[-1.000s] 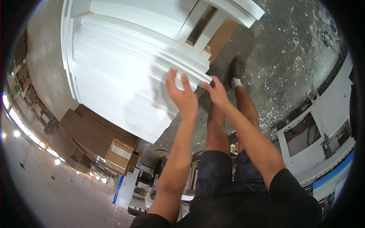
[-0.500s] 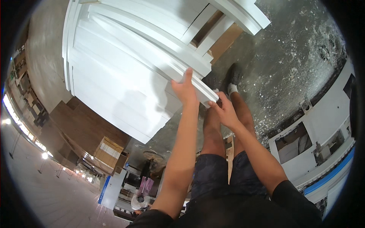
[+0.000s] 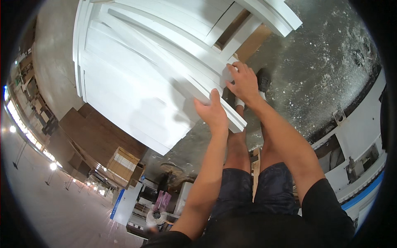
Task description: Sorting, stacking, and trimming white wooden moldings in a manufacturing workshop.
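Observation:
In the head view, my left hand [image 3: 213,113] is closed round a long white trim strip [image 3: 188,82] near its near end, with the thumb on top. The strip slants away to the far left over a stack of white boards [image 3: 136,99], its near end raised above them. My right hand [image 3: 244,84] is off this strip. Its thumb and fingers are spread at the near end of another white strip [image 3: 182,49] lying farther back on the stack. Whether the fingertips press on that end is hard to tell.
More white strips [image 3: 273,16] jut out at the top right. Beyond my feet spreads a stained concrete floor [image 3: 314,70]. A white machine frame [image 3: 359,124] stands at right. Brown boards [image 3: 99,128] and a carton [image 3: 122,165] are at left; another person [image 3: 157,215] is lower left.
My right hand has let go of the strip's near end and moved up and away to the stack. The held strip's near end has shifted slightly right and nearer, still in my left hand.

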